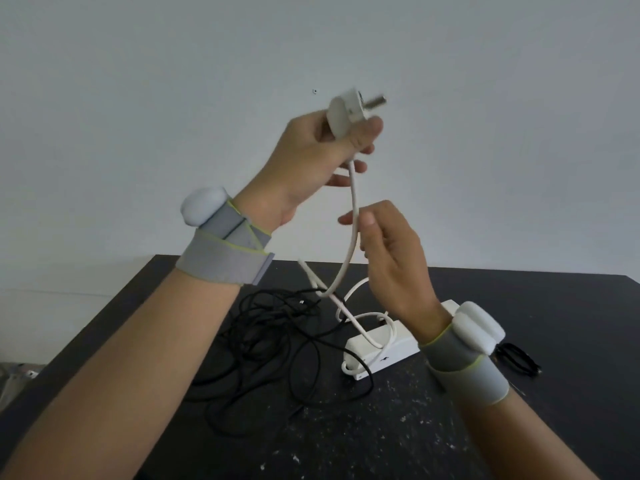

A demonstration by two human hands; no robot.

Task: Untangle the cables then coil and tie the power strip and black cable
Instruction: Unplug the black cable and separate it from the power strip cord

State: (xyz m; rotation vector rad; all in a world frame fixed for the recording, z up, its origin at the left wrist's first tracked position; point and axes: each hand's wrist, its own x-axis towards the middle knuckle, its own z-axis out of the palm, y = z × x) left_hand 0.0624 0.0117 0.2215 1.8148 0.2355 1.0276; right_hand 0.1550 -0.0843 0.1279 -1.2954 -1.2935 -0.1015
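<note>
Power-strip plug point(346, 114) gripped in left hand point(311, 161); right hand point(398, 258) fingers point(367, 221) pinch its white cord point(354, 199).

A: From where?
B: From the head, a single wide-angle view.
A: Facing which way?
B: Forward and somewhat down, across a dark table point(415, 445) to a pale wall point(138, 98).
A: How near?
B: Close. Left hand point(311, 161) and right hand point(394, 258) raised mid-frame, near the lens; table lower and farther off, far edge in frame.
A: Overlap with another view?
B: Only this one view.
</note>
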